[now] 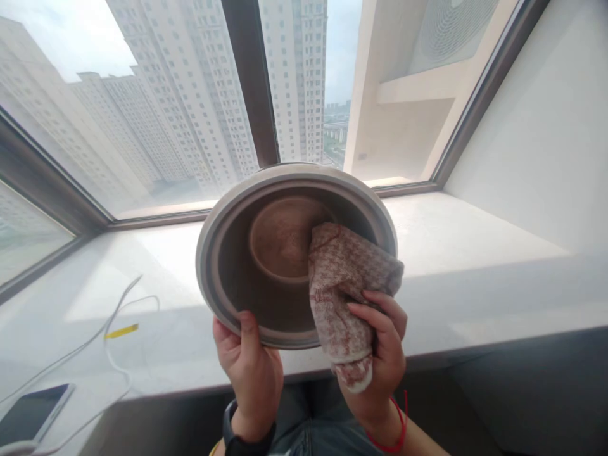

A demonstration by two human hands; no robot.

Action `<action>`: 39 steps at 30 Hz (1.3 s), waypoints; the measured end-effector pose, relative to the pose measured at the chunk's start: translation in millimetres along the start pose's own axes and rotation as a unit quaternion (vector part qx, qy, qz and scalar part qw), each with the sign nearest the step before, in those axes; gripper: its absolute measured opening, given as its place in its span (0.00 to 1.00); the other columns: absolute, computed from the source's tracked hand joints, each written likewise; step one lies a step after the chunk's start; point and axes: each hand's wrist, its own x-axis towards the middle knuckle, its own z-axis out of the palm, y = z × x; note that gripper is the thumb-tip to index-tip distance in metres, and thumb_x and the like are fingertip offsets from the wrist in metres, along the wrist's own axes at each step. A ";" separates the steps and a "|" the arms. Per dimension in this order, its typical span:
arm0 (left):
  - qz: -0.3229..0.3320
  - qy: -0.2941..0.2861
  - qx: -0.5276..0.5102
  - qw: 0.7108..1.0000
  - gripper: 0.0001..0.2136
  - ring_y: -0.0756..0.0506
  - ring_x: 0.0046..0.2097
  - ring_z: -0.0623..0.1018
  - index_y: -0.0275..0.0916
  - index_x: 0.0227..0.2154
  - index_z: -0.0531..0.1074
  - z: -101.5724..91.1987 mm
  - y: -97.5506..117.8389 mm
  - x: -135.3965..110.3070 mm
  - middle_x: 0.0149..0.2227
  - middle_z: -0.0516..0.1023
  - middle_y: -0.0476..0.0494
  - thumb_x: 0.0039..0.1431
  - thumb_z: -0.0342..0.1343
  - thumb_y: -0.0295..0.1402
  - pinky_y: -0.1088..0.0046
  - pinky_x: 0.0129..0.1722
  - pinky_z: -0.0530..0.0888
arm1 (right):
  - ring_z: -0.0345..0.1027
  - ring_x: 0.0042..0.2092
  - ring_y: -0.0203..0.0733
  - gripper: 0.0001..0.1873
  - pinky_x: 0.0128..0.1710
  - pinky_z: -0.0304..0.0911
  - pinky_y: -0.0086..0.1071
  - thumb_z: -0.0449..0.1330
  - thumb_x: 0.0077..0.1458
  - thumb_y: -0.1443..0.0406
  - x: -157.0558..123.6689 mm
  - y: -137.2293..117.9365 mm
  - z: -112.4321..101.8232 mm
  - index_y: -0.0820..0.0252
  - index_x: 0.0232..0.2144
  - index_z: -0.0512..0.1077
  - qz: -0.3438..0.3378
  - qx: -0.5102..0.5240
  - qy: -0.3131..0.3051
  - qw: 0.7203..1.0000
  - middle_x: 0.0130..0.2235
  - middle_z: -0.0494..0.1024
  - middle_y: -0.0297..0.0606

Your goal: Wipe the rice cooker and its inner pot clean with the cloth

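A round bowl [235,272] is being held up in front of the person, tilted so that its inside is being turned toward the camera. The bowl is being grasped at its lower rim by the left hand [251,370]; the thumb is being pressed on the inner side of the rim, and the other fingers are being hidden behind the bowl. A red and white cloth [342,285] is being clenched by the right hand [382,345], just to the right of the left hand. The upper part of the cloth is being pushed into the bowl and is touching its inner wall, while the lower end is hanging down below the fingers. A black watch [237,437] is being worn on the left wrist and a red string [396,434] on the right wrist. Beyond both hands, a white sill [475,253] is lying under a window [190,95]. Well to the left of the left hand, a white cable [115,313] with a yellow tag [121,330] is lying on the sill, and a phone [31,411] is lying further left, near the cable.
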 end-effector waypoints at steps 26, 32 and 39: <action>0.066 0.018 -0.073 0.995 0.19 0.53 0.22 0.66 0.38 0.20 0.67 -4.8 36.7 75.1 0.19 0.67 0.56 0.42 0.73 0.41 0.77 0.23 0.67 | 0.69 0.44 0.42 0.05 0.44 0.69 0.41 0.67 0.57 0.62 59.4 37.5 -12.2 0.54 0.35 0.75 -0.155 0.075 0.006 0.985 0.42 0.71 0.36; 0.082 0.019 -0.117 0.990 0.16 0.50 0.29 0.74 0.38 0.22 0.71 -0.3 37.3 58.1 0.25 0.75 0.53 0.45 0.72 0.41 0.72 0.35 0.75 | 0.66 0.47 0.47 0.09 0.50 0.66 0.48 0.66 0.57 0.61 28.7 29.3 -8.7 0.53 0.40 0.74 -0.104 0.063 0.096 0.988 0.45 0.68 0.39; 0.008 0.060 -0.166 0.984 0.13 0.47 0.31 0.78 0.41 0.32 0.76 32.8 35.4 27.3 0.29 0.80 0.50 0.49 0.70 0.42 0.70 0.33 0.77 | 0.65 0.54 0.53 0.14 0.50 0.68 0.51 0.58 0.54 0.66 -16.6 -0.9 29.1 0.54 0.45 0.69 0.096 0.022 0.012 0.995 0.54 0.62 0.45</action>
